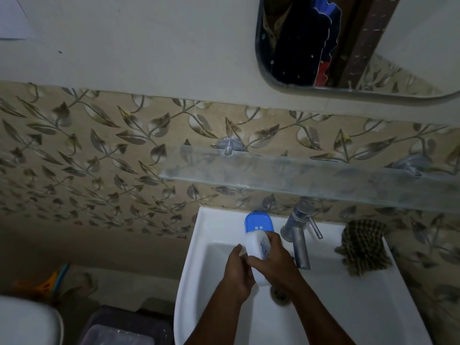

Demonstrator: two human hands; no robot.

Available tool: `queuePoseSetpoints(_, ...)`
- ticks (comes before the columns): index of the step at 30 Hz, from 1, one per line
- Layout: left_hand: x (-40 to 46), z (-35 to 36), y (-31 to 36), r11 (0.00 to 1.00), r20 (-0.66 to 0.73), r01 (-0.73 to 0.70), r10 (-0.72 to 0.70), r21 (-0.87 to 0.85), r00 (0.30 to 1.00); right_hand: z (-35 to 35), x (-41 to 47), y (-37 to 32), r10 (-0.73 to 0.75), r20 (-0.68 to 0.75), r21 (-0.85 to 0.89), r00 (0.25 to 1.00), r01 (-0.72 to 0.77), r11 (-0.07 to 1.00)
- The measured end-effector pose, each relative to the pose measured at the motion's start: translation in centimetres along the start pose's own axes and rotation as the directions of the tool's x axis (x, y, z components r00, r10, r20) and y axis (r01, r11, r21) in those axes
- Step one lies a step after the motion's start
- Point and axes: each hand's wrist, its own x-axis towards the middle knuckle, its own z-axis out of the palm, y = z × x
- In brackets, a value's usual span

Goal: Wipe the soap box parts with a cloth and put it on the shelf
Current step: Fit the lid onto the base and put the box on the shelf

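Both hands meet over the white sink (199,245), holding a white soap box part (256,247) between them. This piece is a rounded, glossy oblong shell, tilted with its long axis running up and away from the person, and it carries a small blue printed design on its right side. The design is too blurred to read as a word or a brand.

The left hand (237,268) cups the lower left edge of the white part, its fingers (236,249) curled closed around the rim. The right hand (276,260) wraps over the part from the right, its fingers closed across the lower front of the shell, thumb up near the blue print.

Just behind the white part, on the back ledge of the sink and touching or nearly touching it, lies the blue soap box part (257,222), a rounded blue tray with two or three tiny pale marks on its top; these may be slots or print, I cannot tell which.

A metal tap (297,235) stands right of the blue part. A checked dark-and-tan cloth (363,245) lies crumpled on the sink's right back corner, apart from both hands. Above the sink, a glass shelf (311,175) is fixed to the leaf-patterned tiled wall.
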Motion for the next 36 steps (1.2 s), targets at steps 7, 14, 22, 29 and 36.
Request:
queuePoseSetpoints(7,0.7,-0.3,-0.1,1.0,0.003,0.019,-0.019,-0.001,1.0,-0.4,0.1,-0.4,0.05,0.058,0.006,0.997,-0.05,0.999)
queuePoseSetpoints(14,-2.4,-0.6,0.2,0.997,0.188,0.003,0.011,-0.075,0.982,-1.0,-4.1,-2.0,0.039,0.162,-0.014,0.986,-0.038,0.999)
queuePoseSetpoints(22,-12.8,0.7,-0.3,0.999,0.252,-0.044,0.045,-0.01,0.967,-3.7,-13.2,-4.4,-0.01,0.222,0.024,0.975,0.005,1.0)
queuePoseSetpoints(29,-21.0,3.7,-0.5,0.995,0.316,-0.094,0.098,-0.029,0.944,-8.3,-20.0,-9.4,-0.103,0.184,0.267,0.978,0.051,0.962)
queuePoseSetpoints(36,-24.9,7.1,-0.1,0.985,0.454,-0.168,0.161,-0.025,0.876,-11.5,-23.8,-11.9,-0.203,0.186,0.309,0.961,0.138,0.941)
